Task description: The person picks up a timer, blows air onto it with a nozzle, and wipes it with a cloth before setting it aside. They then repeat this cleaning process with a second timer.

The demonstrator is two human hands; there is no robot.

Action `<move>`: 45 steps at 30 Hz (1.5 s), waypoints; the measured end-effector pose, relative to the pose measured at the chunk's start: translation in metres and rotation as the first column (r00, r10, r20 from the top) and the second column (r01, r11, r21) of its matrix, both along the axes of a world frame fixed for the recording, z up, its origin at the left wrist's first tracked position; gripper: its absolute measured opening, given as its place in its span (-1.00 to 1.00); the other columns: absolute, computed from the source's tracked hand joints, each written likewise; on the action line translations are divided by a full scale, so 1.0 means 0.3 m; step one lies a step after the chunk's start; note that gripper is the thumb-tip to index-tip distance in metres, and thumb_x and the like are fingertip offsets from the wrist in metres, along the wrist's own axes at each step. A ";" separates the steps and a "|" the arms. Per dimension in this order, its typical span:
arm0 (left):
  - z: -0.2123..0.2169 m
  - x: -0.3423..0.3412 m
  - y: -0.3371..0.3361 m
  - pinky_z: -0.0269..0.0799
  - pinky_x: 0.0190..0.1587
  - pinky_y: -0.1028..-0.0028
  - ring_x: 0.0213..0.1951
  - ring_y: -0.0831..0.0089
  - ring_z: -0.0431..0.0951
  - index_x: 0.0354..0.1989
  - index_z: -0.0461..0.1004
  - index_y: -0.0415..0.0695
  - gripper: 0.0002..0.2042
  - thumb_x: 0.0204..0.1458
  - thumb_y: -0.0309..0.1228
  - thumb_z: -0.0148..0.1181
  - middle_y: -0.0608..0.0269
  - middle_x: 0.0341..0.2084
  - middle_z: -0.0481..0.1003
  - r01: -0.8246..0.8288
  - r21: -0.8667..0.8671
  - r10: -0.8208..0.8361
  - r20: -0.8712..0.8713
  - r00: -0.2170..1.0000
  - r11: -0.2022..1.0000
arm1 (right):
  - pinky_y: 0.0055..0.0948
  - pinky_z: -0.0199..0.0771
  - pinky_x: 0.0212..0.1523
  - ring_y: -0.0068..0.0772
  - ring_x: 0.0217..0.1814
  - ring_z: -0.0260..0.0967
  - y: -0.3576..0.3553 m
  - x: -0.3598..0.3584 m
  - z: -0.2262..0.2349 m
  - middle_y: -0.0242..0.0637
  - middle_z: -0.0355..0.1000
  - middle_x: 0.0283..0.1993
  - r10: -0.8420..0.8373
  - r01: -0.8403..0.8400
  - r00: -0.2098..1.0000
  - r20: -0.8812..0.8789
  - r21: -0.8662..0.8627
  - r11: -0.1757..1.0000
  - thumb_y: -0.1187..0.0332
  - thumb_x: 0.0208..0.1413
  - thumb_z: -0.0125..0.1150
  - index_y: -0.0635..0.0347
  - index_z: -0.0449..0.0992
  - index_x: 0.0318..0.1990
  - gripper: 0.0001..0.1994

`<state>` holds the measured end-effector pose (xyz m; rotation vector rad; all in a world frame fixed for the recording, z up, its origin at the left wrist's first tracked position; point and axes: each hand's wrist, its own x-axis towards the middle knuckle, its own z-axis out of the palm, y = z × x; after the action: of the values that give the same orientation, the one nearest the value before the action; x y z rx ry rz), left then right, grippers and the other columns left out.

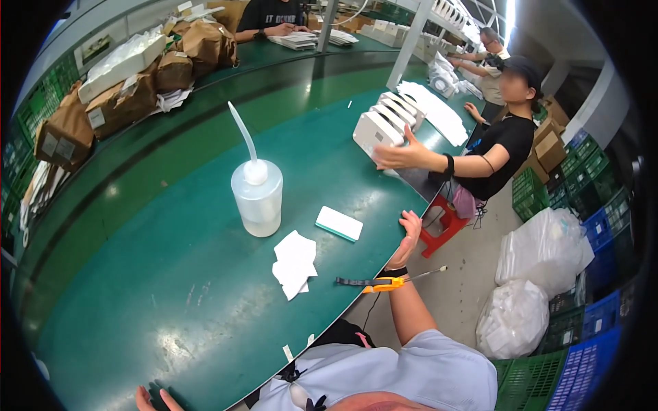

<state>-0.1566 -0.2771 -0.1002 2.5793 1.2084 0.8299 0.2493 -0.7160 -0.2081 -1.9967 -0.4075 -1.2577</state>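
Right now, the right hand [406,240] is at the near edge of the green surface [178,219], its fingers loosely spread and holding nothing that shows. Across its wrist, just beside a black band, runs an orange tool [391,283] with a thin metal shaft pointing right and a dark strap reaching left over the surface; I cannot tell what supports it. The left hand [159,403] shows at the near left only as a few fingers set apart, cut off below, so I cannot tell how far open it is or whether it has hold of anything.

Left of the right hand lies a white block [339,222] with a green lower edge, and beyond it to the left stands a clear squeeze bottle [257,198], partly filled, with a bent spout. White paper pieces [296,264] lie between block and bottle, on the near side.

On the far right, a co-worker in a dark cap stretches an open hand [401,156] to a row of white devices [384,127]; contact is unclear. A red stool [445,226] stands right of the surface, with filled plastic bags [545,246] farther right. Brown bundles [123,103] sit at the far left.
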 end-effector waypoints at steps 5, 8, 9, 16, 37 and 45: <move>-0.006 0.004 -0.006 0.47 0.10 0.20 0.01 0.04 0.51 0.19 0.40 -0.33 -0.48 0.16 -0.26 0.34 -0.16 0.03 0.45 0.040 0.055 -0.041 0.016 0.999 0.998 | 0.09 0.02 0.43 0.14 0.28 0.30 -0.001 0.008 -0.004 0.02 0.45 0.12 0.001 -0.002 1.000 0.024 0.017 1.000 0.13 0.34 -0.34 0.31 0.45 -0.07 -0.54; -0.032 -0.002 -0.009 0.46 0.10 0.21 -0.01 0.05 0.51 0.17 0.41 -0.33 -0.50 0.16 -0.27 0.34 -0.16 0.03 0.45 0.026 -0.096 -0.010 0.158 0.987 0.995 | 0.09 0.03 0.42 0.14 0.27 0.30 0.000 0.014 -0.010 0.03 0.45 0.11 0.015 -0.016 1.000 0.028 0.020 1.000 0.13 0.34 -0.34 0.31 0.45 -0.08 -0.54; -0.034 -0.008 -0.009 0.45 0.09 0.21 -0.02 0.05 0.50 0.16 0.42 -0.34 -0.51 0.16 -0.27 0.34 -0.16 0.03 0.45 0.024 -0.169 0.014 0.224 0.974 0.985 | 0.09 0.03 0.42 0.14 0.27 0.30 0.003 0.014 -0.009 0.03 0.45 0.11 0.018 -0.018 1.000 0.025 0.022 1.000 0.13 0.34 -0.35 0.31 0.44 -0.08 -0.54; -0.040 -0.030 0.010 0.40 0.20 0.18 0.11 0.04 0.48 0.28 0.28 -0.29 -0.41 0.17 -0.27 0.35 -0.14 0.09 0.42 0.014 0.033 -0.012 -0.042 0.999 0.999 | 0.03 0.06 0.43 0.06 0.32 0.25 -0.009 0.017 -0.024 -0.01 0.42 0.14 0.027 -0.028 0.999 0.025 0.031 0.999 0.09 0.39 -0.40 0.29 0.44 -0.07 -0.52; -0.079 -0.042 0.019 0.31 0.16 0.30 0.02 0.16 0.45 0.09 0.41 -0.32 -0.70 0.20 -0.51 0.16 0.01 -0.01 0.47 0.025 -0.021 -0.022 0.118 0.993 0.999 | 0.04 0.06 0.44 0.05 0.30 0.27 0.000 0.015 -0.035 -0.02 0.43 0.14 0.012 -0.013 0.999 0.034 0.036 0.999 0.11 0.38 -0.40 0.27 0.43 -0.07 -0.53; -0.064 -0.022 0.006 0.32 0.13 0.31 -0.02 0.16 0.46 0.06 0.41 -0.32 -0.71 0.19 -0.52 0.17 0.01 -0.04 0.47 0.011 0.003 -0.011 0.150 0.989 1.000 | 0.08 0.01 0.45 0.10 0.30 0.27 -0.005 0.022 -0.037 -0.01 0.43 0.15 0.012 -0.013 1.000 0.026 0.038 0.999 0.10 0.36 -0.39 0.28 0.43 -0.05 -0.52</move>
<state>-0.1632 -0.2753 -0.1192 2.4721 1.1500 1.0031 0.2558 -0.7174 -0.2192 -1.9452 -0.4046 -1.2753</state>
